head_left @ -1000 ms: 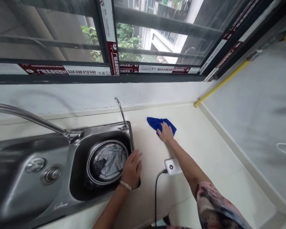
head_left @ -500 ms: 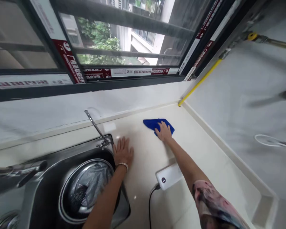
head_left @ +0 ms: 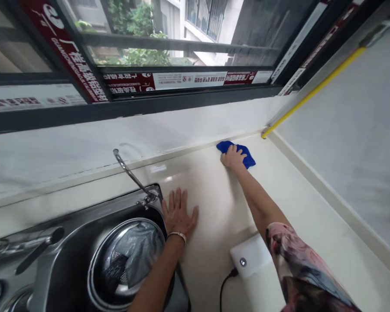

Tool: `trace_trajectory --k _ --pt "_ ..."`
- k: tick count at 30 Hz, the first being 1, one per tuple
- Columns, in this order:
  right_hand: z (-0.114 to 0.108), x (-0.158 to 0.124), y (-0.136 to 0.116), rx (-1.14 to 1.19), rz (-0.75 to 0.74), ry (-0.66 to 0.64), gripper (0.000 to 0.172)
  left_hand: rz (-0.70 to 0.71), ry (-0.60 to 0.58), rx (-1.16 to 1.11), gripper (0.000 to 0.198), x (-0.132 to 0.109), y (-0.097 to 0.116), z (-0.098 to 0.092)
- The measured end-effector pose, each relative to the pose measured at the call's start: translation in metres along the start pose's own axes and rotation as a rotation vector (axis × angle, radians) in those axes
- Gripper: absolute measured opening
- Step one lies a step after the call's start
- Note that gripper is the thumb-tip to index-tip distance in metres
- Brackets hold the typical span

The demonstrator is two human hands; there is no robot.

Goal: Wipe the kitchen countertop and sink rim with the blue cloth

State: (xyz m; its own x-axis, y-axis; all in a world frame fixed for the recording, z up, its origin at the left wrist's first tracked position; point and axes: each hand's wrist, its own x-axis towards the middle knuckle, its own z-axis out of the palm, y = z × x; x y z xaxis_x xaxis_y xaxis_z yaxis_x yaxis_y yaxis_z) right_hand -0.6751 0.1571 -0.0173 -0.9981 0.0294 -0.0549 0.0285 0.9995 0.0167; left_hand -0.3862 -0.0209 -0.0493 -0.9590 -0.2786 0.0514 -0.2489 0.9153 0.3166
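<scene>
A crumpled blue cloth point(head_left: 247, 161) lies at the back of the pale countertop point(head_left: 208, 195), by the raised strip along the wall. My right hand point(head_left: 234, 157) is on it, fingers bent over the fabric and pressing it down. Beside the sink's right rim, my left hand point(head_left: 179, 216) rests flat on the counter with its fingers spread and nothing in it. A bracelet circles that wrist.
The metal sink point(head_left: 65, 264) at left holds a round pot point(head_left: 95, 264) with grey material inside. A thin curved tap point(head_left: 130, 173) stands at its corner. A white power bank point(head_left: 251, 255) with a black cable point(head_left: 224, 286) lies near my right forearm. A yellow pipe point(head_left: 315, 91) runs down the corner.
My right hand has pushed the blue cloth back toward the wall strip, its fingers now more bent. My left hand stays on the counter by the sink, fingers wider apart. The view has shifted.
</scene>
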Motion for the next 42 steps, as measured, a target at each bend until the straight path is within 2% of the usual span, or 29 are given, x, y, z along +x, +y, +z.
trace_trajectory --k 5,10,13,16,18,20,24,26,28,30,35,38,42 --pt "0.001 -0.053 -0.081 0.048 -0.288 0.122 0.063 0.010 0.037 -0.021 0.070 -0.001 0.000 0.004" --pt "-0.001 -0.112 -0.158 0.124 -0.590 0.100 0.051 -0.002 0.014 -0.026 0.073 0.001 0.000 0.005" --pt "-0.002 -0.132 -0.195 0.185 -0.794 0.062 0.046 -0.006 -0.046 -0.014 0.076 0.003 -0.002 0.005" --pt "-0.001 -0.139 -0.214 0.231 -0.960 0.032 0.047 -0.005 -0.084 0.007 0.077 0.004 -0.003 0.003" --pt "0.000 -0.135 -0.212 0.246 -1.000 0.026 0.051 -0.015 -0.085 0.005 0.076 0.004 -0.002 0.001" --pt "0.001 -0.124 -0.196 0.248 -0.954 0.029 0.053 -0.020 -0.058 -0.014 0.073 0.002 -0.001 -0.001" --pt "0.000 -0.088 -0.134 0.197 -0.725 0.046 0.053 0.010 0.027 -0.042 0.070 -0.001 -0.001 -0.001" --pt "-0.002 -0.071 -0.103 0.163 -0.624 0.065 0.053 0.010 0.033 -0.038 0.070 -0.002 -0.002 0.001" --pt "-0.004 -0.062 -0.086 0.137 -0.541 0.082 0.054 0.001 0.023 -0.041 0.071 -0.002 -0.002 0.002" --pt "-0.003 -0.062 -0.086 0.126 -0.475 0.101 0.053 -0.005 0.020 -0.052 0.071 -0.002 -0.001 0.003" --pt "0.002 -0.080 -0.117 0.134 -0.388 0.155 0.046 -0.015 0.017 -0.076 0.072 -0.003 0.002 0.001" --pt "0.003 -0.088 -0.130 0.133 -0.464 0.142 0.046 -0.023 0.006 -0.088 0.072 -0.004 0.004 0.001" --pt "0.003 -0.104 -0.158 0.157 -0.687 0.099 0.045 -0.026 -0.015 -0.084 0.071 -0.004 0.004 0.000"
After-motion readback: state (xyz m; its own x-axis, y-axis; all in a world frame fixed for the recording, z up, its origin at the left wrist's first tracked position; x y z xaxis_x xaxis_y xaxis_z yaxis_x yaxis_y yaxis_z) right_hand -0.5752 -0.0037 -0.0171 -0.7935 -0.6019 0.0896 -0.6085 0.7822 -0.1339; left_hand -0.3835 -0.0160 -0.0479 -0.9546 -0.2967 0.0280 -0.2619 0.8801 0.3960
